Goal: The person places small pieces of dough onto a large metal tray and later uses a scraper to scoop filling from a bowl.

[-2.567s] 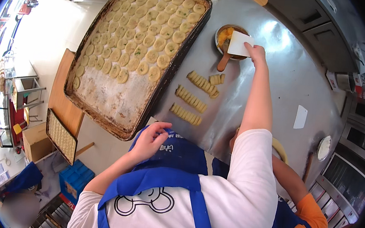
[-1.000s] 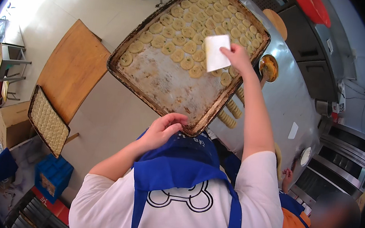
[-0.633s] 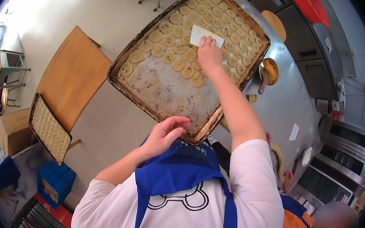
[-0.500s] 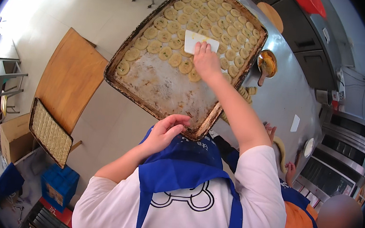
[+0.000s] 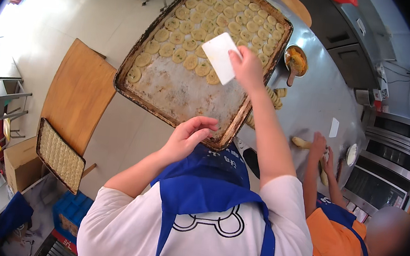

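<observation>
My right hand (image 5: 250, 72) holds a white flat dough scraper (image 5: 219, 58) by one edge, tilted above the large baking tray (image 5: 174, 93). Rows of flat round dough pieces (image 5: 176, 37) with green flecks cover the tray's far and middle parts; its near part shows bare, stained metal. At the near corner of the tray is my left hand (image 5: 184, 137), its fingers loosely curved and apart from the thumb. It holds nothing that I can see. Whether it touches the rim I cannot tell.
On the steel table (image 5: 316, 101) right of the tray are a bowl (image 5: 296, 58) of orange filling with a wooden-handled tool and sliced dough pieces (image 5: 275, 98). A co-worker (image 5: 333, 234) handles dough at right. A second filled tray (image 5: 60, 156) leans by a wooden board (image 5: 77, 91) at left.
My right hand has lifted and turned the scraper, moving slightly right and nearer. My left hand stays by the tray corner. The co-worker's hands have come together over the dough. The view has shifted a little.
</observation>
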`<state>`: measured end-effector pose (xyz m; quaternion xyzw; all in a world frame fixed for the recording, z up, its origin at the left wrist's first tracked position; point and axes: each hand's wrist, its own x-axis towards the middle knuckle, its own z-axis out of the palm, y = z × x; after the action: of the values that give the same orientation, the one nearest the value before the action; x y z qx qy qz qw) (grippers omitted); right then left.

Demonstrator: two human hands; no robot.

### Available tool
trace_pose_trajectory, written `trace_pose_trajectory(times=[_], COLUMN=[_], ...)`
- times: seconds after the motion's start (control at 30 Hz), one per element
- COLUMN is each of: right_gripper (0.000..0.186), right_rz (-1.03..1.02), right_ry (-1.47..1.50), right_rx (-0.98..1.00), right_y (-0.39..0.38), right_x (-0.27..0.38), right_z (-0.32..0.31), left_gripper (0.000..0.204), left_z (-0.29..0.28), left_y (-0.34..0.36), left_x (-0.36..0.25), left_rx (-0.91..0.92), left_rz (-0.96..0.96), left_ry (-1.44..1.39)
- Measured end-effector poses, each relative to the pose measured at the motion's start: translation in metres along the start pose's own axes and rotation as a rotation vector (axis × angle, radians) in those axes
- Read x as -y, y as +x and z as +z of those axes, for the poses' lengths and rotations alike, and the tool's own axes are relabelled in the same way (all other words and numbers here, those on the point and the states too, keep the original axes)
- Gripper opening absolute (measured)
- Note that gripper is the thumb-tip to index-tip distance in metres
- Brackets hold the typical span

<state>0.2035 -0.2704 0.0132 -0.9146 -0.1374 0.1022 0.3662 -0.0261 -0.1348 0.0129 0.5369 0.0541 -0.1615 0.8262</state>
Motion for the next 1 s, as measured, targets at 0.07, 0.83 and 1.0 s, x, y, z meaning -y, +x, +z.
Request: trace_pose_trajectory(times=[0.07,0.83,1.0], right_gripper=[0.037,0.022,0.025], right_rz=[0.167,1.103,1.034], right_ry=[0.115,1.238,1.569], right_rx=[0.127,-0.605,-0.574], right_y=[0.036,-0.289,-0.231], right_x=[-0.069,-0.264,-0.237], right_z=[0.012,0.071,0.108], left_gripper=[0.034,0.071,0.08], left_z=[0.01,0.151,0.136], left_y=[0.0,0.146,0.199], left_x=[-0.002,0.211,0.251], left_rx=[0.047,-0.346,-0.477], left_rz=[-0.054,-0.133,-0.228], left_ry=[-0.025,0.798,1.06])
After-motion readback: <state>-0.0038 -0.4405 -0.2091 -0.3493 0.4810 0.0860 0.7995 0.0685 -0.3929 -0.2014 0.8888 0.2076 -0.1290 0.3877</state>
